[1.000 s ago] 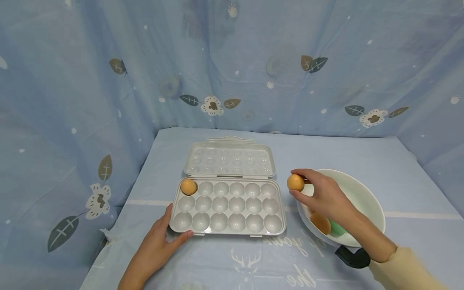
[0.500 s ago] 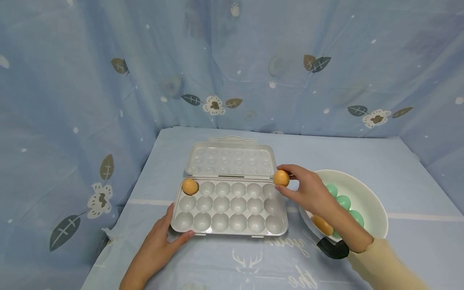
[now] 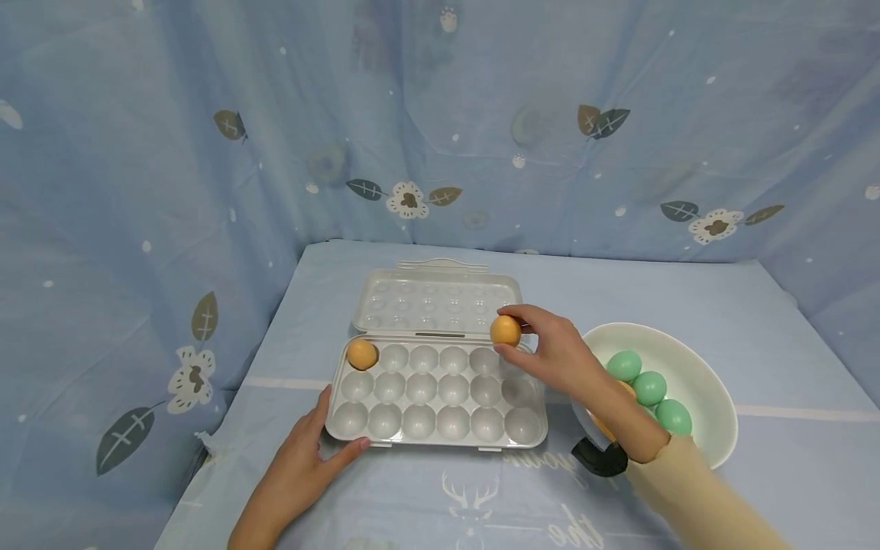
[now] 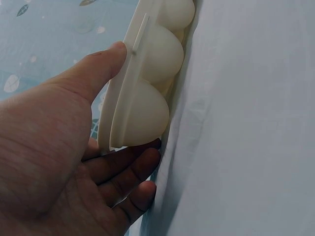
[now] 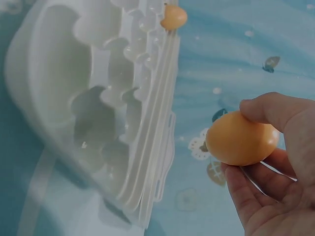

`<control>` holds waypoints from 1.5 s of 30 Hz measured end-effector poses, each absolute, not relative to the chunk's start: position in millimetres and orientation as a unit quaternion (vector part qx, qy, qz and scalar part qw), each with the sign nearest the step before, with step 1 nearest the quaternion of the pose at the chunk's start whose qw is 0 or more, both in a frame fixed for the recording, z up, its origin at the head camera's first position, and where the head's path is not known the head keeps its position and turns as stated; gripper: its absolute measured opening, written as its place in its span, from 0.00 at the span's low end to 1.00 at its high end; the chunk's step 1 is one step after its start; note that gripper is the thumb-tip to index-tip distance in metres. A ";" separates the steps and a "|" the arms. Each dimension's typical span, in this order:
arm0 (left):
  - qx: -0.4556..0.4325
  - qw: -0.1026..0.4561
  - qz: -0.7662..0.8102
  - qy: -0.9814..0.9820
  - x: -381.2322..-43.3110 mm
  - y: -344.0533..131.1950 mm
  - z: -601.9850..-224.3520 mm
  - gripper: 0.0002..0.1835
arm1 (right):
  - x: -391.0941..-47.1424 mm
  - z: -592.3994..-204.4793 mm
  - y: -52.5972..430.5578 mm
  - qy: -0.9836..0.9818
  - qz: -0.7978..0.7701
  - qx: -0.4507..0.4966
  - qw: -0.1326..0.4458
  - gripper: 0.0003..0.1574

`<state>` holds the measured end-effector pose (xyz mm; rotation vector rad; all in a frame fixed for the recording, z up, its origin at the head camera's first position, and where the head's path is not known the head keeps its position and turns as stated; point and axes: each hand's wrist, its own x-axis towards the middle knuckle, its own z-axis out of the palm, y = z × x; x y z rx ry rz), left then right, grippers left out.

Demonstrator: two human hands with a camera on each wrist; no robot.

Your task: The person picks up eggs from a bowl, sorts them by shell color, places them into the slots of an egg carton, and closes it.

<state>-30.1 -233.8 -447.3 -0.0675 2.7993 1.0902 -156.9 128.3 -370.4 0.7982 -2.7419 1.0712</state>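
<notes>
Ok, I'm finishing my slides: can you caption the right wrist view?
Right hand pinches an orange egg near the egg tray, where another orange egg sits.

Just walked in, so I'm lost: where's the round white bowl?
In the head view, the round white bowl sits at the right, beside the open pale plastic egg tray.

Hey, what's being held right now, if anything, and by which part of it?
The right grip holds an orange egg around its middle. The left grip just rests against the near left corner of the egg tray.
</notes>
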 end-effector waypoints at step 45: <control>0.006 0.024 0.377 0.926 -29.2 -233.4 -452.3 0.59 | -173.8 -402.1 5.6 -0.869 0.368 0.328 -0.042 0.31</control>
